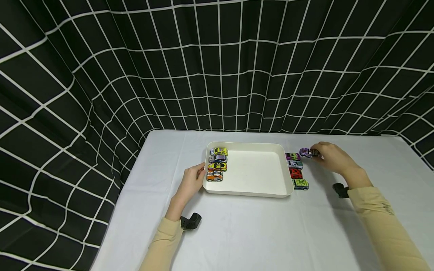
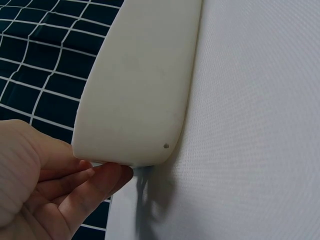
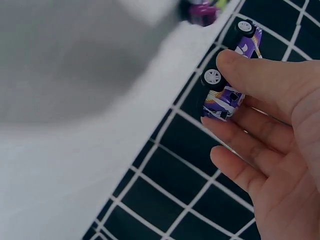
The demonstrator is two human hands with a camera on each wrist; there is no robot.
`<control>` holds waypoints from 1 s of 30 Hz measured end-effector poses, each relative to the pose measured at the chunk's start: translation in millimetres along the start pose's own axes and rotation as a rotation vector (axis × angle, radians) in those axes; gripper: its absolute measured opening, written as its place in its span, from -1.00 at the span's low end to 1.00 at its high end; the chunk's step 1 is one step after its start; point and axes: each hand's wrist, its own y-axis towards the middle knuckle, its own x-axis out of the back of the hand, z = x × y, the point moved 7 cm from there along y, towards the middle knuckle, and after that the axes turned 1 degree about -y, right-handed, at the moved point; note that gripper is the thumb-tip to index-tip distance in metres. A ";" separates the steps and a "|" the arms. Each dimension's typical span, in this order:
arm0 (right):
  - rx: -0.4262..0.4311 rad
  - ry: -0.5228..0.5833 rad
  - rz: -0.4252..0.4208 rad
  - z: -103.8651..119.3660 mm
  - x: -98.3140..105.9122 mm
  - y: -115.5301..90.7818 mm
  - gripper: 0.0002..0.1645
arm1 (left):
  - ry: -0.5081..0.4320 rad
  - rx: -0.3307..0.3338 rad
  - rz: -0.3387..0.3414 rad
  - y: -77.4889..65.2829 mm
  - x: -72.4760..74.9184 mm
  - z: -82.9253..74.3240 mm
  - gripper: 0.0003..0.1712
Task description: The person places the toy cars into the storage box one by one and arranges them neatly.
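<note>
In the head view, my right hand [image 1: 333,160] pinches a purple toy car [image 1: 306,152] by its rear end. The right wrist view shows the thumb of my right hand [image 3: 270,120] across the side of the purple toy car [image 3: 232,82], with fingers behind it. My left hand [image 1: 191,182] grips the left wall of a white tray [image 1: 251,194]. Seen from the left wrist, the thumb and fingers of my left hand [image 2: 55,185] hold the end of the white tray [image 2: 140,75]. Part of its grip is hidden there.
Inside the tray's left end, several toy cars stand in a column, an orange one [image 1: 214,176] nearest. Right of the tray is another column: a purple-green car [image 1: 293,156], a pale one [image 1: 295,165], a red one [image 1: 295,173] and a lime one [image 1: 300,184]. A gridded black curtain [image 1: 227,67] hangs behind.
</note>
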 end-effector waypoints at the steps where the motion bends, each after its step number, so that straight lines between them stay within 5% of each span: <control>1: 0.002 -0.002 -0.001 3.1 1.8 0.8 -0.71 | -0.001 -0.001 0.000 -0.1 0.1 -0.1 -0.61; 16: 0.072 -0.035 0.008 51.5 17.2 16.9 -0.68 | -0.001 -0.017 -0.007 -0.7 1.2 -0.7 -0.62; 30: 0.268 -0.041 -0.060 97.5 9.9 30.8 -0.69 | -0.008 -0.020 -0.002 -0.9 0.6 -0.5 -0.61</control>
